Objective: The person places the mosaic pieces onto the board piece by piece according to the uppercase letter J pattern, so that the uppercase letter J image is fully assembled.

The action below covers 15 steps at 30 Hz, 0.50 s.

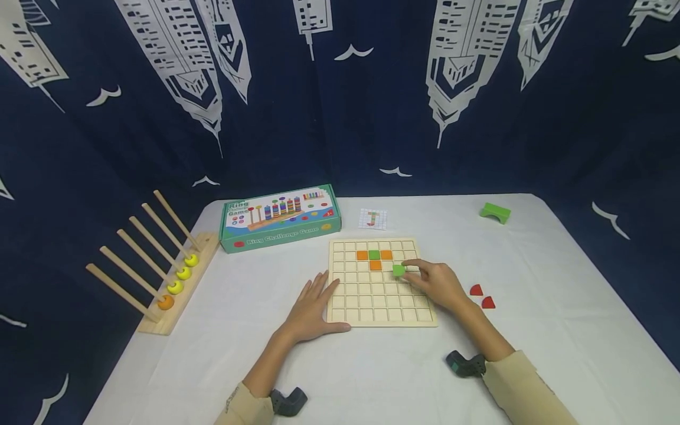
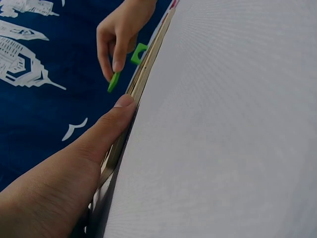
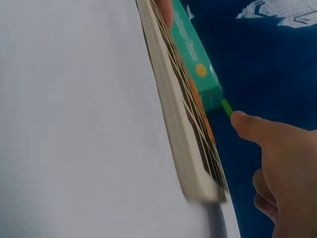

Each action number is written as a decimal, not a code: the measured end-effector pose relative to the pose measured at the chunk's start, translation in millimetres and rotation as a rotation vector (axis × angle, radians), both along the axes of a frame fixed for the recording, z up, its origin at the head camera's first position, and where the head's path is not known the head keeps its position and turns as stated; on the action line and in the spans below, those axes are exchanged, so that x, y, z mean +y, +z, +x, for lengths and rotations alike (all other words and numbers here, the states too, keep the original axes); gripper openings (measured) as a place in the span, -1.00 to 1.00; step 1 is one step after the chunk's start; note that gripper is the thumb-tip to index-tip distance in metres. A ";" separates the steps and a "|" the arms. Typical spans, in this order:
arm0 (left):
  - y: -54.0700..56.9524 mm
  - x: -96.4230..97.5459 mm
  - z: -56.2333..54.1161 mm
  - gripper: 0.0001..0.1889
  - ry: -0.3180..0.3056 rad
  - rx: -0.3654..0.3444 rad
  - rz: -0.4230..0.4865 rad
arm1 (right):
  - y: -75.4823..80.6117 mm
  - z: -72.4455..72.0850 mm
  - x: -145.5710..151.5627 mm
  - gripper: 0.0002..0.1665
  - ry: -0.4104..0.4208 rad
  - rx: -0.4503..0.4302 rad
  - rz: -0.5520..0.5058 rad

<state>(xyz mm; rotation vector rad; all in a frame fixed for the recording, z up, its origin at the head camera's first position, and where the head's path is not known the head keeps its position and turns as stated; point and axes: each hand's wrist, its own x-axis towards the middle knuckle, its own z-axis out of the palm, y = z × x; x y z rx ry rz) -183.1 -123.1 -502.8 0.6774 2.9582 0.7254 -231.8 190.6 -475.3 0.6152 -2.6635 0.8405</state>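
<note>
We see the left hand (image 1: 312, 311) spread, fingers at the left edge of the wooden grid board (image 1: 350, 300), thumb on its near edge, probably bracing it. Right hand (image 1: 440, 284) pinches a green square tile (image 1: 398, 271) above the board, to the right of the laid orange tiles (image 1: 375, 265); edge grip likely leaves the underside free. Pattern card (image 1: 373, 219) lies just beyond the board, presumably for easy viewing. We read the red quarter-circles (image 1: 488, 303), on the table to the right, as spares within reach.
</note>
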 end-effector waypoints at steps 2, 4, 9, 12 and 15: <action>-0.7 0.0 -0.2 0.13 0.004 -0.005 -0.010 | -1.7 -1.5 -8.7 -0.64 0.028 -0.007 -0.006; -1.1 -0.1 -0.4 0.13 0.004 -0.004 -0.013 | -3.2 -2.7 -16.4 -0.65 0.052 -0.012 -0.007; -1.1 -0.6 -0.5 0.13 0.000 0.005 -0.014 | -7.3 -6.9 -30.5 -0.65 0.083 -0.035 0.018; -0.6 -0.6 -0.6 0.13 0.003 0.004 -0.024 | -9.5 -9.0 -35.3 -0.64 0.086 -0.049 0.038; -0.5 -0.5 -0.7 0.13 0.007 0.003 -0.030 | -11.4 -10.5 -38.5 -0.64 0.090 -0.045 0.050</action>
